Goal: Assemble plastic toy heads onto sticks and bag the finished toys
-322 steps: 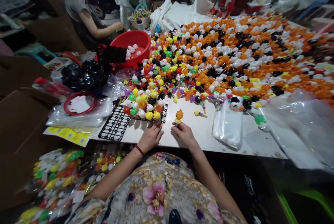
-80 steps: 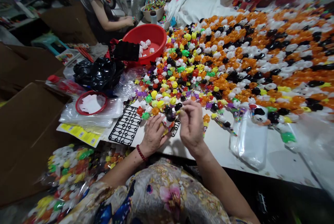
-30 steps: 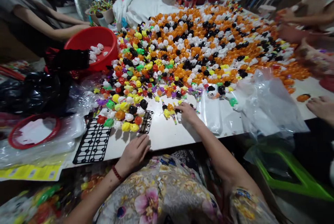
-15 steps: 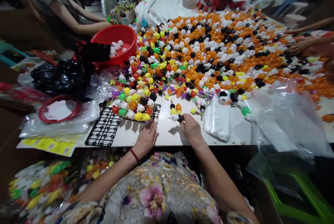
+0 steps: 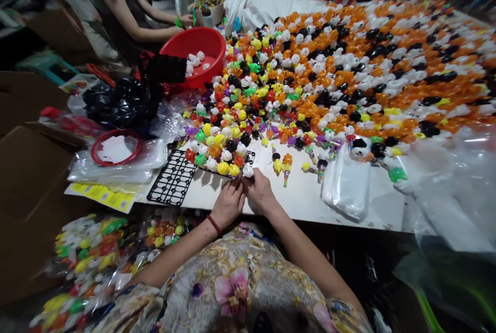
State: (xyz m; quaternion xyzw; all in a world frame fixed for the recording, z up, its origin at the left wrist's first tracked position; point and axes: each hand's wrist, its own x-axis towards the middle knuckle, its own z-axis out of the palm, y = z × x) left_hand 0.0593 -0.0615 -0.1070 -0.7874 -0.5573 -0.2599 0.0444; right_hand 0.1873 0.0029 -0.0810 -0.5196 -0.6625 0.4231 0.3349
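My right hand [image 5: 259,192] is closed on a small toy with a white head [image 5: 248,171], at the front right corner of a black plastic rack [image 5: 250,157]. Beside it, my left hand [image 5: 228,201] has its fingers curled at the rack's front edge, touching my right hand. Rows of toys with coloured heads [image 5: 222,168] stand in this rack. To its left lies a bare black grid [image 5: 170,178]. A few loose toys [image 5: 285,170] lie on the white table [image 5: 298,201] to the right of my hands.
A large heap of coloured toy heads [image 5: 341,74] covers the table behind. A red basin [image 5: 211,72] and a red basket [image 5: 116,148] stand left. Clear plastic bags [image 5: 346,188] lie right. Filled bags [image 5: 89,245] are below left. Another person's arm [image 5: 155,33] reaches beyond the basin.
My right hand has moved left with the white-headed toy, from the open table to the rack's corner beside my left hand. The view has swung left.
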